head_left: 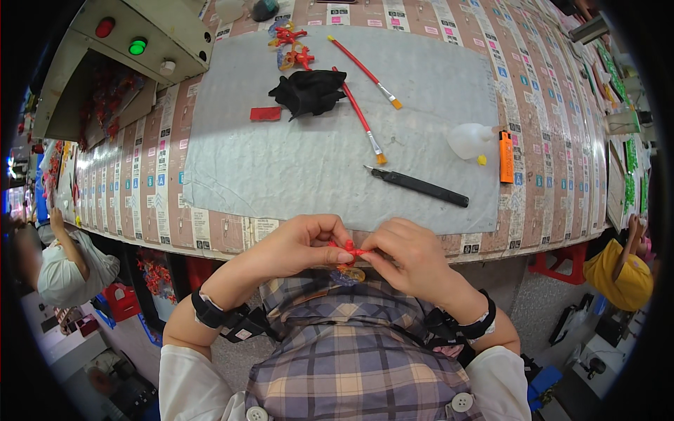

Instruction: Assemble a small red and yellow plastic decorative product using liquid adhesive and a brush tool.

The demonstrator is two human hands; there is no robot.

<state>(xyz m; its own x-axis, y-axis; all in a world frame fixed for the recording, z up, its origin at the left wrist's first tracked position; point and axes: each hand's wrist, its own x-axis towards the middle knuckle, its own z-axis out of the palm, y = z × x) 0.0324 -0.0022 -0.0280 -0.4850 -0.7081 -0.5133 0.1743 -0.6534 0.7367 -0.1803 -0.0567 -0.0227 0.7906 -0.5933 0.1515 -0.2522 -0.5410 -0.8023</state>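
My left hand (312, 242) pinches the small red figure (349, 246) between thumb and fingers, and my right hand (408, 256) grips its thin end, at the near edge of the table (554, 175). It looks light, glossy and stiff, probably plastic; thin limbs might snap, so I'd hold the thicker body. A rounded, translucent purple-and-yellow piece (347, 276) hangs beneath it.

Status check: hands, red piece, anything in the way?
Left hand, right hand pinching red piece. Piece at table's near edge. Black knife beyond, clear of hands.
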